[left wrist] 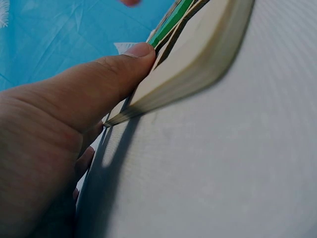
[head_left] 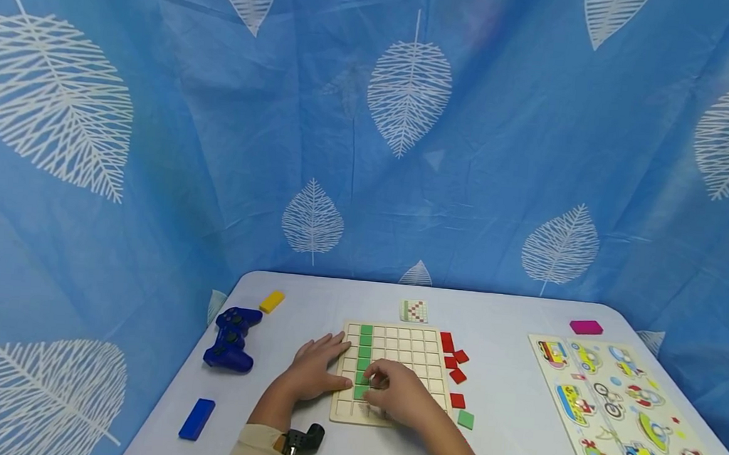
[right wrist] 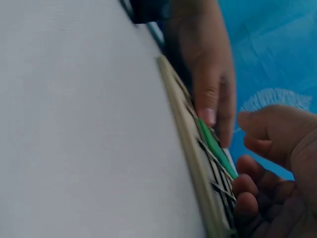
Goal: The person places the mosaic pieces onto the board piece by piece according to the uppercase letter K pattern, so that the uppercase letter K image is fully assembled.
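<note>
A wooden grid board point(head_left: 416, 346) lies flat on the table, with several green square tiles point(head_left: 364, 352) filling one column near its left side. My left hand point(head_left: 315, 370) rests along the board's left edge, fingers straight. In the left wrist view its thumb point(left wrist: 116, 72) presses on the board's rim beside a green tile point(left wrist: 171, 22). My right hand point(head_left: 399, 394) hovers over the lower part of the green column, fingers bent. The right wrist view shows a gap between its thumb point(right wrist: 267, 121) and fingers, nothing between them, close by a green tile point(right wrist: 215, 148).
Several red tiles point(head_left: 447, 342) and one loose green tile point(head_left: 466, 419) lie right of the board. Behind it is a small pattern card point(head_left: 413, 311). A blue game controller point(head_left: 231, 338), yellow block point(head_left: 271, 301) and blue block point(head_left: 197, 419) lie left; a picture puzzle point(head_left: 628, 420) and magenta block point(head_left: 586, 327) right.
</note>
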A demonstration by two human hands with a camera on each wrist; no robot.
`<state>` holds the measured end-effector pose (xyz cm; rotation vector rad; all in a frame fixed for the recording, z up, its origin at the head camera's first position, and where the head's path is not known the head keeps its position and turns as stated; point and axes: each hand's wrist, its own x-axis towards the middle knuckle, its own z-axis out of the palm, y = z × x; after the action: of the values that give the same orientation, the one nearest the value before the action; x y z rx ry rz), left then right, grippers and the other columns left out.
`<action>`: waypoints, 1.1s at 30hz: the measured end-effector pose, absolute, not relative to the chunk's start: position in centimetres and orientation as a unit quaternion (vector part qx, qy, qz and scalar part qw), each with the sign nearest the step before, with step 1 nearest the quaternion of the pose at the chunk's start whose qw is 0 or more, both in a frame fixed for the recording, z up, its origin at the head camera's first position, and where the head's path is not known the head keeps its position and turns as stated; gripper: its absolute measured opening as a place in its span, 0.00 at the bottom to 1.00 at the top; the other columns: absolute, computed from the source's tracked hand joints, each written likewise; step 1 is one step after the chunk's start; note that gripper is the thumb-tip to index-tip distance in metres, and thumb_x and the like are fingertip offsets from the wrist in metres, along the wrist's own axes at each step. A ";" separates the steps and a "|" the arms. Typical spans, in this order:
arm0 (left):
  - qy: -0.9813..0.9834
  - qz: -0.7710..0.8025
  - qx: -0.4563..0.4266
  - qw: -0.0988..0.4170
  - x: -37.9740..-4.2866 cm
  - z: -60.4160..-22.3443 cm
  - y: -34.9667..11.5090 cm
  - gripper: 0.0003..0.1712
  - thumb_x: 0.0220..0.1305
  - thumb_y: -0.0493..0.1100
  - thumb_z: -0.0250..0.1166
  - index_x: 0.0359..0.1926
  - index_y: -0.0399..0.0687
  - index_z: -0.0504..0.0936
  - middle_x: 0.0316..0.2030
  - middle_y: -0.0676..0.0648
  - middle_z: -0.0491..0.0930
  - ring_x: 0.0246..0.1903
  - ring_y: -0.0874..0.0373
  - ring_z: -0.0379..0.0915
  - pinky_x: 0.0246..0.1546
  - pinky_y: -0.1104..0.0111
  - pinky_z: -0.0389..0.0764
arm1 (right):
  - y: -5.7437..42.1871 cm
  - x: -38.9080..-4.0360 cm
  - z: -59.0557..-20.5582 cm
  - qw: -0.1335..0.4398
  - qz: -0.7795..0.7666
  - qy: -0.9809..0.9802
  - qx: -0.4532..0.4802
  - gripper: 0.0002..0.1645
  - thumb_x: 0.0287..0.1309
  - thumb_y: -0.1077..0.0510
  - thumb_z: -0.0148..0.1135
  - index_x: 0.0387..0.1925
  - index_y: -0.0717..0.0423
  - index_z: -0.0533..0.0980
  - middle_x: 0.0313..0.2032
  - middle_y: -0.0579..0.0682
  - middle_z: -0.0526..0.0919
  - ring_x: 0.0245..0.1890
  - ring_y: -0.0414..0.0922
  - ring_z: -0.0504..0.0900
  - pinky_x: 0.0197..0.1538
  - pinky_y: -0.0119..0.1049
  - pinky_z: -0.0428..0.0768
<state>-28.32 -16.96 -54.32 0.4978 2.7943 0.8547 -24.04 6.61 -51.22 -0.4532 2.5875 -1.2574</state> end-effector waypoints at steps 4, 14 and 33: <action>0.937 0.294 0.169 0.090 -28.3 -54.1 -17.1 0.50 0.60 0.65 0.75 0.78 0.55 0.68 0.82 0.49 0.56 0.83 0.43 0.45 0.80 0.38 0.41 | 8.2 -24.3 -50.4 0.113 -0.444 0.877 -0.145 0.17 0.61 0.53 0.75 0.51 0.47 0.82 0.39 0.42 0.82 0.39 0.44 0.79 0.38 0.36 0.80; 0.937 0.296 0.164 0.092 -28.4 -54.1 -16.9 0.50 0.60 0.64 0.75 0.79 0.56 0.67 0.82 0.50 0.55 0.83 0.45 0.44 0.81 0.41 0.41 | 12.2 -24.0 -49.1 0.078 -0.429 0.897 -0.076 0.17 0.60 0.55 0.76 0.50 0.47 0.83 0.39 0.42 0.81 0.39 0.44 0.77 0.37 0.36 0.79; 0.937 0.295 0.164 0.093 -28.3 -54.3 -17.1 0.51 0.59 0.65 0.75 0.79 0.57 0.67 0.83 0.50 0.55 0.83 0.45 0.44 0.81 0.41 0.40 | 20.7 -23.3 -49.6 0.102 -0.397 0.912 0.011 0.18 0.58 0.53 0.77 0.48 0.48 0.82 0.42 0.44 0.83 0.42 0.45 0.78 0.42 0.38 0.83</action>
<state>-28.27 -17.09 -54.30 0.4856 2.7813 0.8760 -23.29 20.74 -49.62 0.0329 2.6920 -1.1725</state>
